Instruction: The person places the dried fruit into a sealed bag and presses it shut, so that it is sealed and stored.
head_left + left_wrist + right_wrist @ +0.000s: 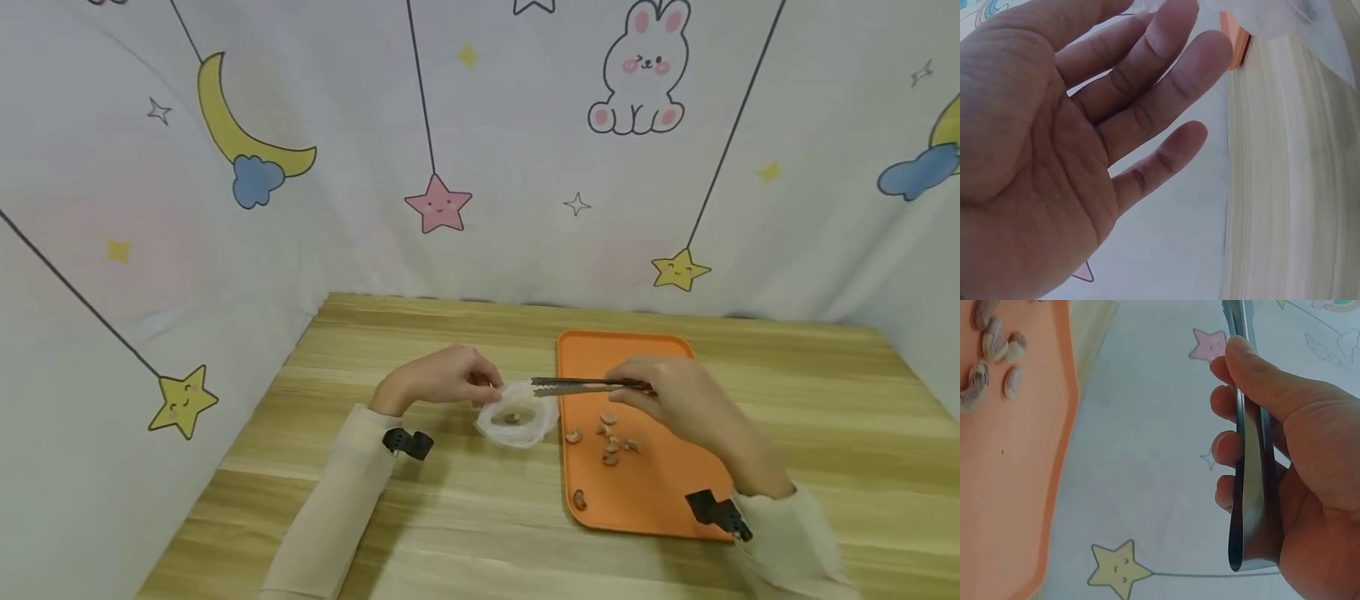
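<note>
My left hand [450, 377] pinches the rim of a clear plastic bag [517, 435] that stands with its mouth open left of the orange tray [652, 500]; a nut shows inside it. In the left wrist view the bag [1272, 19] is at the top, past the fingers of my left hand [1085, 125]. My right hand [686, 404] grips metal tongs [577, 386], their tips above the bag's right edge. The right wrist view shows my right hand [1310, 431] wrapped round the tongs [1252, 487]. Several cashews [611, 446] lie on the tray.
The wooden table [450, 533] runs under the tray and bag. A single cashew [579, 499] lies by the tray's near left corner. Behind the table hangs a white cloth [525, 267] printed with stars, a moon and a rabbit.
</note>
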Demonstrator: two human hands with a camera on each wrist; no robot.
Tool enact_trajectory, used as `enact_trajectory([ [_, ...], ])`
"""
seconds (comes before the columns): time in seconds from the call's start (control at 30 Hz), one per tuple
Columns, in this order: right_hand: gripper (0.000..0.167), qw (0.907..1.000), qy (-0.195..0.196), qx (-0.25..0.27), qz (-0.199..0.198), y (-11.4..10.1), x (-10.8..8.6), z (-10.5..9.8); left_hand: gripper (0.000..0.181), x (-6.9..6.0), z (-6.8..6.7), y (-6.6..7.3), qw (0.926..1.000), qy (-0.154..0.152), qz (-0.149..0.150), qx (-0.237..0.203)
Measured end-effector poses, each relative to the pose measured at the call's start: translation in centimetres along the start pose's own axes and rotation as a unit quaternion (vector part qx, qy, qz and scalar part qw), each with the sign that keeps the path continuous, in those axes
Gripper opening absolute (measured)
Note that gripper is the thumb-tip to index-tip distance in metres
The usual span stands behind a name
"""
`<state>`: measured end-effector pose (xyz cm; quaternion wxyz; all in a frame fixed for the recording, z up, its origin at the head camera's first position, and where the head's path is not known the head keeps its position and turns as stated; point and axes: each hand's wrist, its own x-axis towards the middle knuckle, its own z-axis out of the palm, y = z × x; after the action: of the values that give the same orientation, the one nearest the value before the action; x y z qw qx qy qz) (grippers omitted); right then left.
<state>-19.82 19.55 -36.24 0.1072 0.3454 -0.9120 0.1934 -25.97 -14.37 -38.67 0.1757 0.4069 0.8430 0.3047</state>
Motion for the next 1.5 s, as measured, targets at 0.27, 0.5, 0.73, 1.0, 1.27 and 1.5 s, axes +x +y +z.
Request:
enact_trajectory([
  [0.27,0.023,0.997,-0.056,0.015,0.052,1.3,-0.3,-1.3,0.017,-0.5,0.1,-0.5,1.0,-0.005,-0.005,-0.006],
  [0.5,0.028,0.9946,-0.087,0.031,0.048,2.1,-0.7,-1.9,0.018,-0.7,0.2,-0.6,0.9999,-0.007,-0.009,-0.01],
  [0.73,0.035,0.9847,-0.152,0.068,0.051,2.5,-1.1,-2.0,0.018,-0.9,-0.1,-0.4,0.9998,-0.007,-0.018,-0.01],
  [1.0,0.031,0.9725,-0.201,0.095,0.069,3.2,-1.5,-1.2,0.019,-0.6,-0.2,-0.5,0.9996,-0.01,-0.025,-0.013],
  [1.27,0.03,0.9626,-0.229,0.12,0.081,4.5,-1.9,-0.3,0.018,-0.5,-0.3,-0.5,0.9998,-0.009,-0.009,-0.015],
  [1.5,0.023,0.967,-0.222,0.104,0.069,5.2,-1.7,0.5,0.019,-0.5,-0.4,-0.7,0.9995,-0.016,-0.016,-0.022],
])
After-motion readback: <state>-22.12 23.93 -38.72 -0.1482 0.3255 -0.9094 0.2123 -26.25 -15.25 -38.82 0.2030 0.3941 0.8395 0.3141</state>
